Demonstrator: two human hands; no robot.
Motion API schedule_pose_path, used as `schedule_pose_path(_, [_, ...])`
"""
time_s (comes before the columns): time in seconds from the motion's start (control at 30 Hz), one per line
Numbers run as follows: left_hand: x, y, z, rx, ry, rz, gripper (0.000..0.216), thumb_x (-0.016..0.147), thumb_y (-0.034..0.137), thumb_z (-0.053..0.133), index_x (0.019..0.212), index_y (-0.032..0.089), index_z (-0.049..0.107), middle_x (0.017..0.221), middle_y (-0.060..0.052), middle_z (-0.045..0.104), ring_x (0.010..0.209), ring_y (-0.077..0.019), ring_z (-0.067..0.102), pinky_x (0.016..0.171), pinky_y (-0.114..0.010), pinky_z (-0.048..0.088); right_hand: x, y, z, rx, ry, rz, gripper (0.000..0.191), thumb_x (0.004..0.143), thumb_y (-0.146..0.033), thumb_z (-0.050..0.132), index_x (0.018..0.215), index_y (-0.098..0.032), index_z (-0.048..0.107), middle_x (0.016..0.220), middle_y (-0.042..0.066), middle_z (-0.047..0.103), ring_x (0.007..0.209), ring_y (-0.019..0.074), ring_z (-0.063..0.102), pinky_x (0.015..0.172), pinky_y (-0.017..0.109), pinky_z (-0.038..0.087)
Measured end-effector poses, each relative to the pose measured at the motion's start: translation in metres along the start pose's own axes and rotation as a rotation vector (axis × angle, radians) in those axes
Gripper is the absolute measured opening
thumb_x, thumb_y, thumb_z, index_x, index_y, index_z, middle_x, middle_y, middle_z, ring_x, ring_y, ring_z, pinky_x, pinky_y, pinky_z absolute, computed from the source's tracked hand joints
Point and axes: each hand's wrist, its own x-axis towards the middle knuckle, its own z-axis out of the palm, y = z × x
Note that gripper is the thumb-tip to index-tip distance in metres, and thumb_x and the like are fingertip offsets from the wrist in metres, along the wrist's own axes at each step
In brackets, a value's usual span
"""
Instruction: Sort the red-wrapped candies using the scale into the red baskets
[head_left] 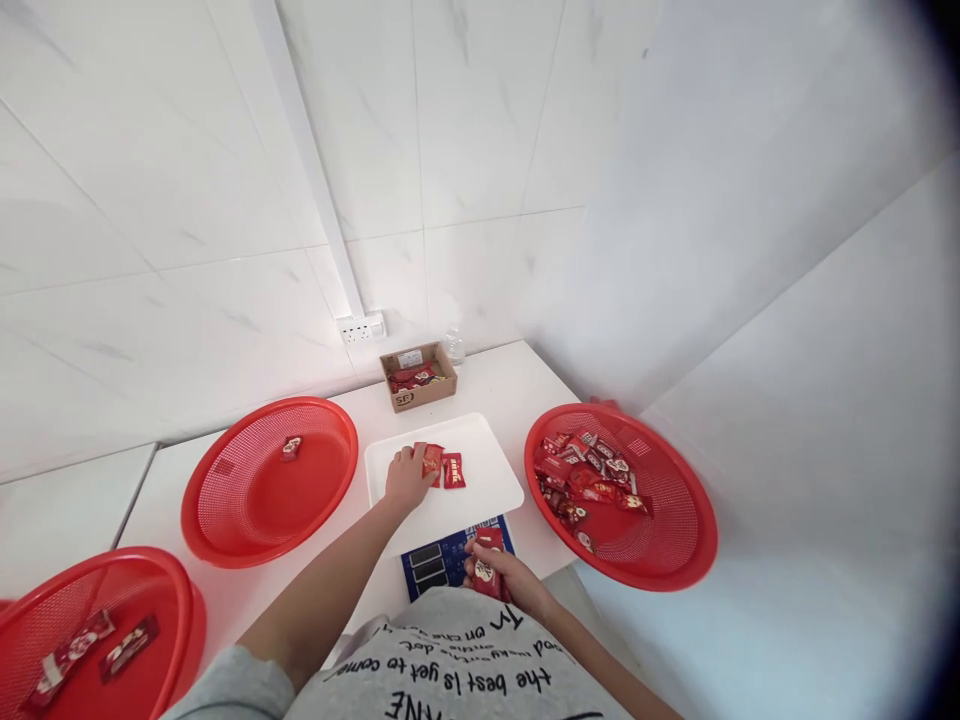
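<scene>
My left hand (407, 478) reaches over a white tray (480, 505), its fingers closed on a red snack packet (432, 460). Right beside that packet, another red packet (454, 471) with pale lettering lies flat on the tray. Close to my body, my right hand (517, 578) grips a red packet (488, 577) with a white design, perhaps more than one; the fingers partly cover it. Under the tray's near side shows a blue panel (456, 548) with dark display windows, partly hidden by my shirt and right hand.
At right, a red basket (694, 540) holds several red packets. Another red basket (270, 500) at left holds one small packet; a nearer red basket (161, 600) holds two. A cardboard box (427, 392) of packets stands behind the tray, near a wall socket (362, 328).
</scene>
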Motion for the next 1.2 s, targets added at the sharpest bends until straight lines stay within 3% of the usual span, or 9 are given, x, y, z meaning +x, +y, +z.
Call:
schedule_pose_path(0.17, [-0.010,-0.024,-0.016,-0.095,0.075,-0.011,0.042,0.080,0.015,0.043,0.121,0.023,0.043,0.114,-0.009,0.043,0.096,-0.0158,0.053,0.085,-0.027,0.043,0.000,-0.004,0.002,-0.006,0.013,0.008,0.032,0.060,-0.039,0.074,0.076,-0.017,0.057,0.059,-0.003,0.060,0.056,0.0119,0.060,0.058,0.025,0.042])
schedule_pose_path(0.33, [-0.029,-0.077,-0.058,-0.045,0.472,-0.297,0.042,0.081,0.023,0.045,0.122,0.015,0.045,0.123,-0.016,0.038,0.116,-0.0266,0.042,0.097,-0.040,0.035,-0.001,-0.008,0.006,0.021,0.006,0.050,0.032,0.059,-0.038,0.074,0.075,-0.017,0.057,0.059,-0.003,0.061,0.056,0.0122,0.060,0.058,0.025,0.042])
schedule_pose_path(0.4, [-0.031,-0.083,-0.064,0.070,0.537,-0.347,0.049,0.081,0.026,0.047,0.127,0.013,0.039,0.136,-0.019,0.028,0.127,-0.0339,0.027,0.101,-0.050,0.026,-0.001,-0.008,0.007,0.030,0.013,0.065,0.033,0.058,-0.038,0.075,0.075,-0.017,0.057,0.059,-0.003,0.061,0.056,0.0125,0.060,0.058,0.025,0.042])
schedule_pose_path(0.5, [-0.028,-0.061,-0.047,0.134,0.394,-0.143,0.052,0.082,0.027,0.047,0.131,0.015,0.036,0.142,-0.018,0.022,0.131,-0.0338,0.019,0.104,-0.053,0.020,0.000,-0.007,0.005,0.017,0.015,0.065,0.035,0.057,-0.039,0.076,0.076,-0.016,0.057,0.059,-0.003,0.061,0.056,0.0129,0.060,0.059,0.025,0.043])
schedule_pose_path(0.63, [-0.021,-0.005,0.002,0.023,-0.028,0.302,0.048,0.083,0.029,0.047,0.130,0.026,0.039,0.145,-0.008,0.022,0.130,-0.0286,0.024,0.103,-0.045,0.028,0.001,-0.004,0.001,-0.001,0.001,0.047,0.036,0.056,-0.039,0.076,0.077,-0.017,0.057,0.059,-0.003,0.061,0.055,0.0130,0.060,0.060,0.026,0.043])
schedule_pose_path(0.73, [-0.017,0.020,0.025,-0.050,-0.146,0.390,0.039,0.080,0.026,0.051,0.118,0.023,0.052,0.141,-0.008,0.031,0.128,-0.0304,0.028,0.103,-0.047,0.028,-0.003,-0.002,-0.004,-0.003,-0.003,0.027,0.036,0.057,-0.040,0.075,0.078,-0.017,0.056,0.058,-0.003,0.061,0.055,0.0134,0.060,0.060,0.027,0.043])
schedule_pose_path(0.83, [-0.016,0.019,0.025,-0.135,-0.131,0.379,0.024,0.076,0.017,0.053,0.098,0.020,0.062,0.128,-0.008,0.047,0.118,-0.0274,0.040,0.100,-0.045,0.033,-0.008,-0.002,-0.007,0.023,0.009,0.011,0.036,0.057,-0.040,0.075,0.077,-0.017,0.056,0.057,-0.003,0.060,0.055,0.0136,0.060,0.058,0.027,0.042])
schedule_pose_path(1.0, [-0.025,-0.020,-0.009,-0.225,0.034,0.188,0.025,0.081,0.012,0.040,0.097,0.020,0.057,0.113,-0.007,0.056,0.106,-0.0196,0.051,0.092,-0.035,0.041,-0.014,0.001,-0.010,0.081,0.024,0.032,0.031,0.061,-0.037,0.073,0.079,-0.018,0.056,0.059,-0.003,0.060,0.056,0.0131,0.060,0.059,0.027,0.043])
schedule_pose_path(1.2, [-0.050,-0.095,-0.079,-0.325,0.318,-0.390,0.047,0.087,0.031,0.036,0.131,0.015,0.029,0.110,-0.014,0.057,0.097,-0.0250,0.059,0.081,-0.041,0.047,-0.009,0.008,-0.008,0.060,0.044,0.075,0.031,0.060,-0.038,0.073,0.077,-0.018,0.057,0.059,-0.003,0.060,0.056,0.0120,0.060,0.059,0.024,0.042])
